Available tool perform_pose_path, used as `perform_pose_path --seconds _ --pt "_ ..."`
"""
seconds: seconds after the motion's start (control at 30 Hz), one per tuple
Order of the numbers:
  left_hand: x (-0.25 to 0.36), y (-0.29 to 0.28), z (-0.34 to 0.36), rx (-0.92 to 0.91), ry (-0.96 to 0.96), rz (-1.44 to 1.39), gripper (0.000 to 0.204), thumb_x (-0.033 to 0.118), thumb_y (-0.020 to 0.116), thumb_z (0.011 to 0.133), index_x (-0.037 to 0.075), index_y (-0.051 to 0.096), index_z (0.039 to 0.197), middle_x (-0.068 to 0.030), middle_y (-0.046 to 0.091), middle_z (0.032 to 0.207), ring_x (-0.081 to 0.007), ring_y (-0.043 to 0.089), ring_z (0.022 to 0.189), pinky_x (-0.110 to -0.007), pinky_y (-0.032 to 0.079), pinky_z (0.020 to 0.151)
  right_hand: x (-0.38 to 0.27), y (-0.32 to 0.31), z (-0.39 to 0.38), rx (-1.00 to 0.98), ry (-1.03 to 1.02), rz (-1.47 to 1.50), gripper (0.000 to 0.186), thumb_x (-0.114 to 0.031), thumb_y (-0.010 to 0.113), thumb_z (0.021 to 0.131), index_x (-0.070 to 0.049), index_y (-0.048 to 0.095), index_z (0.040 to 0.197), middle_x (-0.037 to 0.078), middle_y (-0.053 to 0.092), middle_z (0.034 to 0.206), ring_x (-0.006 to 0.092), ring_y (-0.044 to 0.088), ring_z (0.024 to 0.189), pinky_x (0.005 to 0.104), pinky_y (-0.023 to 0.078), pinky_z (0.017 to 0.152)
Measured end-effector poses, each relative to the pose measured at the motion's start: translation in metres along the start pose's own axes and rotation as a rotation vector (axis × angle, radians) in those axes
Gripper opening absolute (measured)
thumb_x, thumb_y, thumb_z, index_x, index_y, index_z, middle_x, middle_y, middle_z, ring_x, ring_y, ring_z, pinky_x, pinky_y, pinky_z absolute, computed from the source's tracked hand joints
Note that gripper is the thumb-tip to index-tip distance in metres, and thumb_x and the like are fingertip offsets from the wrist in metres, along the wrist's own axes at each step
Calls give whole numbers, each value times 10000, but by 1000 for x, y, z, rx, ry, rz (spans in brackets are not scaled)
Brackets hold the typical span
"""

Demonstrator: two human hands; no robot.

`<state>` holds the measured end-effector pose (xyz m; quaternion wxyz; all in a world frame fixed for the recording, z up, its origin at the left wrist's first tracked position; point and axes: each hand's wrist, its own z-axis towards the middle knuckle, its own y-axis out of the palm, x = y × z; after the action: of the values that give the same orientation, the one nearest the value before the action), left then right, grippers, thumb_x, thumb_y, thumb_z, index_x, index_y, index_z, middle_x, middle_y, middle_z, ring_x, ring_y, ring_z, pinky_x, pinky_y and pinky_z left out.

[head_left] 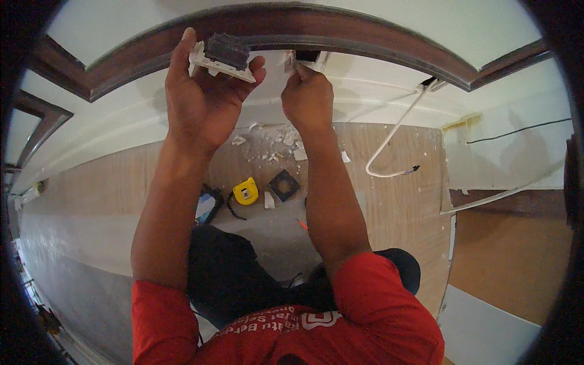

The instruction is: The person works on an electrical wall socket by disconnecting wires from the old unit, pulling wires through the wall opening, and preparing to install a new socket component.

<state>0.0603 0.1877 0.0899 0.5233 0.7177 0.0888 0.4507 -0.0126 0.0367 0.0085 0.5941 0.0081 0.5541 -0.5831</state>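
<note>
My left hand (pixel 204 103) is raised near the wall, its fingers and thumb curled round a white electrical wall plate (pixel 226 56). A dark grey block makes up the plate's back and faces up. To the right, my right hand (pixel 308 100) is closed at a dark rectangular hole (pixel 309 55) in the wall. A thin, pale piece (pixel 290 62) shows at its fingertips beside the hole's left edge; its kind is hard to make out. The hole lies just below a dark brown wooden moulding (pixel 292 27).
White plaster rubble (pixel 283 143) lies on the wood-look floor below my hands. Nearer me are a yellow tape measure (pixel 246 191), a dark square frame (pixel 283 185) and a black-and-blue object (pixel 208 204). At right, a white cable (pixel 389 139) hangs from another wall hole (pixel 428 81).
</note>
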Motion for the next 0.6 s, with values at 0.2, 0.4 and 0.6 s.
perform_pose_path --seconds 0.2,0.4,0.6 --pt "-4 3 1 26 -1 20 526 499 624 919 23 580 1138 -154 674 994 -381 679 938 -493 569 839 6 9 -3 -115 149 -157 249 -158 538 898 0 681 1025 280 676 881 446 665 861 509 517 788" --pt "-2 7 -3 73 16 -21 516 493 629 918 35 574 1150 -149 650 1030 -371 665 962 -496 569 830 -1 9 -5 -134 112 -134 247 -176 524 904 -15 679 1006 269 681 910 453 656 884 509 517 820" --pt "-3 4 1 51 24 12 513 488 620 925 36 573 1162 -140 646 1061 -353 658 969 -495 565 842 12 10 -3 -115 86 -127 246 -166 538 886 -21 695 1007 280 676 901 457 654 891 513 512 836"
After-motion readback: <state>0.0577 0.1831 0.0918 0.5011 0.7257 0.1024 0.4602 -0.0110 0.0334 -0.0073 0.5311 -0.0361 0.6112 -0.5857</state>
